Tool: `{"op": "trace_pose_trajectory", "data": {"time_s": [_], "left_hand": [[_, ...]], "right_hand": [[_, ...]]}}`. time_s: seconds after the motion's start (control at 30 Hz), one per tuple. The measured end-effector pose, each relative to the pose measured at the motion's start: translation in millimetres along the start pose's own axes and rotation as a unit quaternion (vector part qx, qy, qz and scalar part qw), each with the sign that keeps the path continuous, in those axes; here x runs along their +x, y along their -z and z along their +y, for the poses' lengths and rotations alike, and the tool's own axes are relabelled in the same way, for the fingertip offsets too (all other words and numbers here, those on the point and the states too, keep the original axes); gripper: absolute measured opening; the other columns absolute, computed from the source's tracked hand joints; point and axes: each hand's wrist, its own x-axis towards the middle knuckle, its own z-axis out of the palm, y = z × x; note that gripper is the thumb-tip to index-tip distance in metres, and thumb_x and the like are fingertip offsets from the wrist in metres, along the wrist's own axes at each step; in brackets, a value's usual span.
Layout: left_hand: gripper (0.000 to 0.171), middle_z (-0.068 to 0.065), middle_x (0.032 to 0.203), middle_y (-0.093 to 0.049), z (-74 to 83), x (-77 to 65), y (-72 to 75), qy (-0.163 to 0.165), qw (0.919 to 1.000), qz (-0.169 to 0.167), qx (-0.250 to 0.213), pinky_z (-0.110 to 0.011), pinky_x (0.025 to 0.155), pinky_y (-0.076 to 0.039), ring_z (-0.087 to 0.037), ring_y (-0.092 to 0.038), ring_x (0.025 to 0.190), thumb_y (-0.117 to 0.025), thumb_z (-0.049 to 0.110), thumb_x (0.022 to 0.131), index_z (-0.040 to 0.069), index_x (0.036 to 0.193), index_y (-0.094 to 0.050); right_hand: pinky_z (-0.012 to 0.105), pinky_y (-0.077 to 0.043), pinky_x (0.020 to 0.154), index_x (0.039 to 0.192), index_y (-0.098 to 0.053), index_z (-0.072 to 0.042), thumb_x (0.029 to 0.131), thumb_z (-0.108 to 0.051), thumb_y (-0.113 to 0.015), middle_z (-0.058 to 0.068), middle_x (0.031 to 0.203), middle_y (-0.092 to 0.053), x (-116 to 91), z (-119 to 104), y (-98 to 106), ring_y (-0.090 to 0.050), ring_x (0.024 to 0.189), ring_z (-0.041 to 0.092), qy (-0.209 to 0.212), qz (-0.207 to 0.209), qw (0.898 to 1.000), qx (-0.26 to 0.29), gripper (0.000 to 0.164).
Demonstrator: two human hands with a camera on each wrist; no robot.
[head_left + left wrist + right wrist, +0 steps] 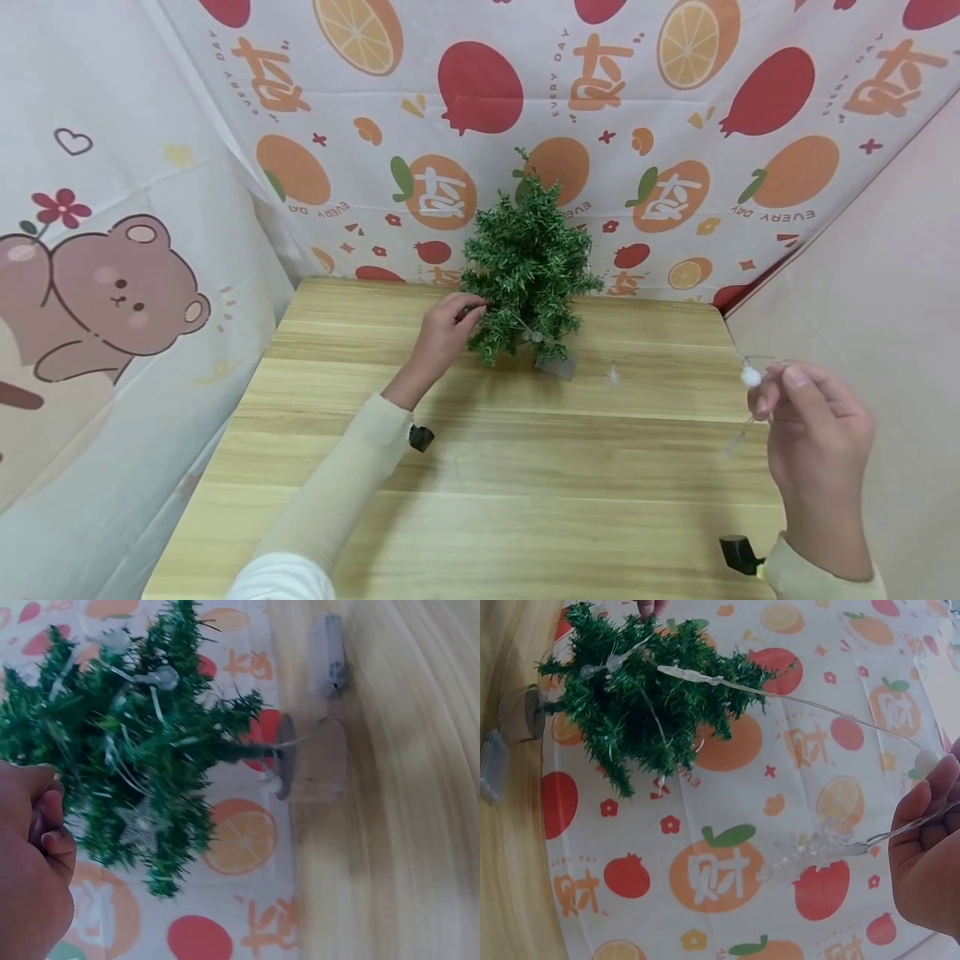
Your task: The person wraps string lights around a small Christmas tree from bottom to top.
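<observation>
Seeing a fruit-print cloth hanging behind the worktop, a grey box lying beside a bushy green tree standing near the far edge's middle. Pinching the light string beside its white ball with the right hand near the right edge; curling the left hand at the tree's left side, leaving its hold unclear.

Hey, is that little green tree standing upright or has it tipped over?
Upright: the green tree rises from its round base, which stands on the wooden table.
</observation>
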Motion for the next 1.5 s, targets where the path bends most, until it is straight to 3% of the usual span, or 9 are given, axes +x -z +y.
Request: {"op": "trace_pose_trajectory", "data": {"time_s": [0.2,0.33,0.43,0.63,0.83,0.97,1.1,1.27,1.5], "left_hand": [[0.021,-0.003,0.1,-0.068,41.1,-3.2,4.4,-0.043,0.9989,-0.005,-0.018,-0.026,0.061,-0.045,-0.013,-0.052,0.07,-0.063,0.021,0.101,0.007,0.111,-0.073],[0.018,0.0,0.097,-0.069,78.6,-1.9,1.0,-0.081,0.9952,-0.031,-0.047,-0.025,0.058,-0.044,-0.011,-0.05,0.066,-0.066,0.023,0.1,0.01,0.108,-0.075],[0.016,0.004,0.092,-0.068,104.1,-1.3,-3.9,-0.086,0.9917,-0.058,-0.077,-0.025,0.056,-0.043,-0.01,-0.05,0.064,-0.066,0.024,0.099,0.013,0.108,-0.075],[0.016,0.006,0.092,-0.066,145.7,1.5,-13.7,-0.079,0.9783,-0.111,-0.156,-0.026,0.058,-0.042,-0.013,-0.049,0.067,-0.067,0.025,0.099,0.016,0.109,-0.075],[0.014,0.006,0.092,-0.066,177.0,10.6,-19.5,-0.119,0.9644,-0.141,-0.19,-0.027,0.059,-0.043,-0.013,-0.048,0.065,-0.067,0.02,0.098,0.014,0.109,-0.074],[0.015,0.006,0.093,-0.066,191.2,19.1,-24.9,-0.138,0.9593,-0.162,-0.186,-0.026,0.06,-0.044,-0.011,-0.048,0.062,-0.068,0.018,0.098,0.012,0.11,-0.074],[0.016,0.004,0.099,-0.068,197.5,24.1,-29.7,-0.134,0.9557,-0.189,-0.182,-0.023,0.06,-0.042,-0.009,-0.047,0.061,-0.069,0.018,0.097,0.011,0.111,-0.074],[0.014,0.004,0.098,-0.069,194.9,27.2,-32.2,-0.149,0.9522,-0.213,-0.16,-0.021,0.062,-0.041,-0.008,-0.046,0.064,-0.07,0.016,0.096,0.011,0.108,-0.075],[0.012,0.004,0.099,-0.071,189.2,32.4,-31.1,-0.185,0.9503,-0.207,-0.14,-0.021,0.064,-0.042,-0.006,-0.047,0.067,-0.07,0.015,0.096,0.011,0.105,-0.077]], "right_hand": [[0.033,-0.052,0.063,0.098,-0.057,0.031,0.097,0.023,-0.029,0.025,0.068,-0.063,5,4,-13,-0.061,0.062,0.028,-0.003,-0.023,1.0,-0.004,0.029],[0.032,-0.052,0.065,0.099,-0.058,0.029,0.096,0.024,-0.029,0.023,0.068,-0.064,10,9,-24,-0.06,0.061,0.027,-0.004,-0.046,0.999,-0.01,0.03],[0.031,-0.052,0.065,0.099,-0.059,0.028,0.096,0.025,-0.029,0.021,0.069,-0.064,13,15,-32,-0.06,0.061,0.025,-0.002,-0.064,0.998,-0.019,0.03],[0.029,-0.053,0.065,0.098,-0.061,0.026,0.096,0.024,-0.033,0.019,0.073,-0.066,18,28,-46,-0.059,0.062,0.023,-0.008,-0.087,0.996,-0.031,0.028],[0.026,-0.053,0.064,0.098,-0.063,0.023,0.097,0.021,-0.039,0.015,0.072,-0.066,18,38,-55,-0.059,0.061,0.02,-0.03,-0.093,0.992,-0.075,0.024],[0.025,-0.053,0.063,0.097,-0.064,0.021,0.097,0.019,-0.041,0.014,0.071,-0.065,18,41,-58,-0.058,0.061,0.02,-0.04,-0.09,0.99,-0.101,0.023],[0.025,-0.052,0.062,0.097,-0.065,0.019,0.098,0.018,-0.042,0.012,0.071,-0.064,18,44,-60,-0.058,0.061,0.019,-0.049,-0.099,0.988,-0.111,0.024],[0.024,-0.052,0.063,0.097,-0.066,0.016,0.098,0.016,-0.044,0.01,0.071,-0.064,18,45,-65,-0.058,0.062,0.019,-0.064,-0.109,0.981,-0.145,0.022],[0.024,-0.052,0.063,0.097,-0.061,0.022,0.099,0.014,-0.047,0.009,0.076,-0.065,19,44,-70,-0.058,0.064,0.018,-0.07,-0.134,0.969,-0.195,0.016]]}}
